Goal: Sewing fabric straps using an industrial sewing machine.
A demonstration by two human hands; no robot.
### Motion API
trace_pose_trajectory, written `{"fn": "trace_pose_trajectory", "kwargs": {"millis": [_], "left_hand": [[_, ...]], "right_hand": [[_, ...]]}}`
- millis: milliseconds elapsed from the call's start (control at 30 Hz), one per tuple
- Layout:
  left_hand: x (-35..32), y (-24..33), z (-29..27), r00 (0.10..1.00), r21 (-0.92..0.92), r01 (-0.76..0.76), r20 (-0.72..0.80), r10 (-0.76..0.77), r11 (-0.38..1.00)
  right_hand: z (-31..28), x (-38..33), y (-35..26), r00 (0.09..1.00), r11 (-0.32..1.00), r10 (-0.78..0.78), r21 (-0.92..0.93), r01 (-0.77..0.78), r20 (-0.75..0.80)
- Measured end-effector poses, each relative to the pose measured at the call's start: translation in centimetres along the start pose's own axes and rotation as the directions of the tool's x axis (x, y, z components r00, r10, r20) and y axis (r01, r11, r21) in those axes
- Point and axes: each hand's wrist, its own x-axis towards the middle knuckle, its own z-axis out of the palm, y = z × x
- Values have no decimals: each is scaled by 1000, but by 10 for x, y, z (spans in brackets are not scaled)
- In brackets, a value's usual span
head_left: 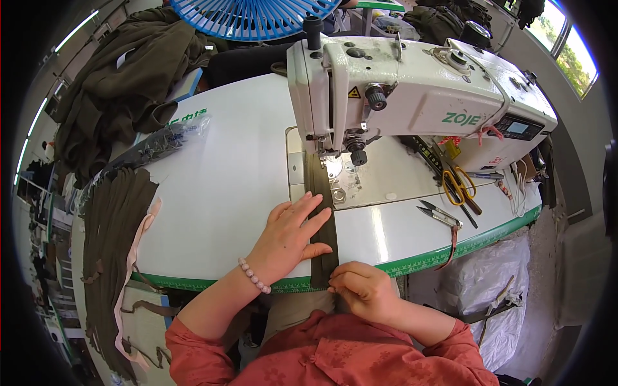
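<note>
A dark olive fabric strip (pixel 324 248) runs from under the needle area of a white sewing machine (pixel 412 83) down to the table's front edge. My left hand (pixel 290 231) lies on the strip with its fingers stretched out, pressing it flat below the presser foot. At the strip's near end, by the green edge, my right hand (pixel 364 289) is closed, its thumb and fingertips pinching the strip's right corner. The presser foot is partly hidden by the machine head.
Olive strips (pixel 116 231) hang over the table's left side beside a plastic-wrapped bundle (pixel 154 145). Yellow-handled scissors (pixel 458 185) and thread snips (pixel 440 214) lie at right. Dark garments (pixel 129 71) are piled at far left, behind which stands a blue fan (pixel 251 16).
</note>
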Motion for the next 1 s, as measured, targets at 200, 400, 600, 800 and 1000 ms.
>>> {"fn": "trace_pose_trajectory", "kwargs": {"millis": [200,400,600,800,1000], "left_hand": [[19,-21,3,999,6,9,-34,-9,1000],[37,-38,6,997,38,27,-69,-24,999],[43,-41,3,980,23,-33,-194,37,999],[17,3,4,977,-166,-113,-199,79,980],[8,12,7,960,-100,-160,-248,132,982]], "right_hand": [[-1,25,10,999,1000,-7,-14,6,-53],[-2,46,21,996,999,-2,-46,-2,-87],[-4,59,24,995,996,-16,-94,6,-100],[-10,49,24,991,965,-82,-257,53,-107],[-11,30,28,988,941,-122,-329,83,-100]]}}
